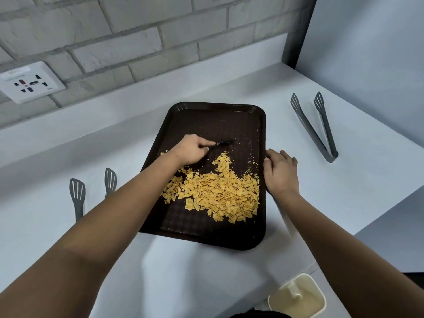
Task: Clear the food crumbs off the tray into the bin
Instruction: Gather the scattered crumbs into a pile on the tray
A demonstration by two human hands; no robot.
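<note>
While the left hand point(191, 150) curls its fingers around a dark tool point(220, 143), perhaps a brush, the right hand point(280, 172) lies open-fingered against the tray point(213, 109) edge; crumbs point(215, 191) heap on its near half.

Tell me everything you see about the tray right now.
The tray is a dark brown, textured rectangle with rounded corners and a raised rim, plastic by its look. It lies flat on the white counter. Yellow crumbs cover its near half. The right hand rests on its right edge.
</note>
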